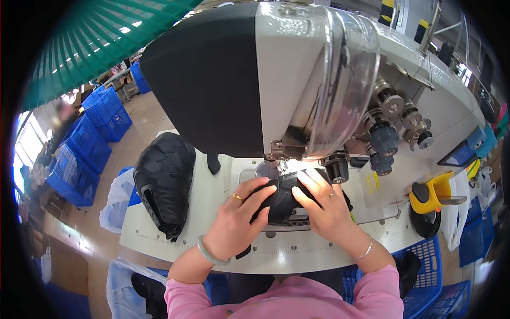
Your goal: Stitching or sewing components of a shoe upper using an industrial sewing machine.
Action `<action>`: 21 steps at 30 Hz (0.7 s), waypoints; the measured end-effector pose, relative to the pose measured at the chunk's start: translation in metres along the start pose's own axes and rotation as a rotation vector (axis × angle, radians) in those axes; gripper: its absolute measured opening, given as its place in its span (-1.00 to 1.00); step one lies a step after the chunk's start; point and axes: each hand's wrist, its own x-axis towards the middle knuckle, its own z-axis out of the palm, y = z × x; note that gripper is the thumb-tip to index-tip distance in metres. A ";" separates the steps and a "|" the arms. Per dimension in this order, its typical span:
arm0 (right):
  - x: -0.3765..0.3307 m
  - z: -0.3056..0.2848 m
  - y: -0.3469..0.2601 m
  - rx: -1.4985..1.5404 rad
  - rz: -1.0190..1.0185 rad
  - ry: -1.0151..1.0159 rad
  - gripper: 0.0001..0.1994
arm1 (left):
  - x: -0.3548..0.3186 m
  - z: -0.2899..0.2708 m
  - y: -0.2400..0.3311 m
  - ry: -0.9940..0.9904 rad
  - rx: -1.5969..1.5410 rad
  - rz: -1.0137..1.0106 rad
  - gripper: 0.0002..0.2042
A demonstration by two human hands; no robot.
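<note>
I see both hands pressed flat on a black fabric piece (281, 199) lying on the white sewing table (159, 239), right under the sewing machine (287, 80) head. My left hand (236, 220) spreads open over its left part, my right hand (324, 204) lies open on its right. A stack of black pieces (164, 178) sits to the left

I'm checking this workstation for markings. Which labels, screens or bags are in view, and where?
Yellow label: small rectangle on the sewing machine, right of the needle.
Screen panel: dark, blue-framed, tilted, far right.
Clear plastic bag: crumpled, left of the table.
</note>
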 end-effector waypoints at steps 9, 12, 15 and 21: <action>0.004 -0.011 0.001 0.091 0.019 -0.086 -0.52 | 0.008 0.002 -0.005 -0.024 0.074 0.096 -0.65; 0.005 -0.011 0.000 0.107 0.052 -0.073 -0.52 | 0.009 0.001 -0.005 -0.029 0.078 0.098 -0.64; 0.007 -0.012 -0.001 0.142 0.080 -0.064 -0.52 | 0.012 0.002 -0.005 -0.017 0.099 0.109 -0.64; 0.000 -0.008 0.001 0.163 0.164 -0.074 -0.54 | 0.018 0.006 -0.004 0.004 0.157 0.134 -0.66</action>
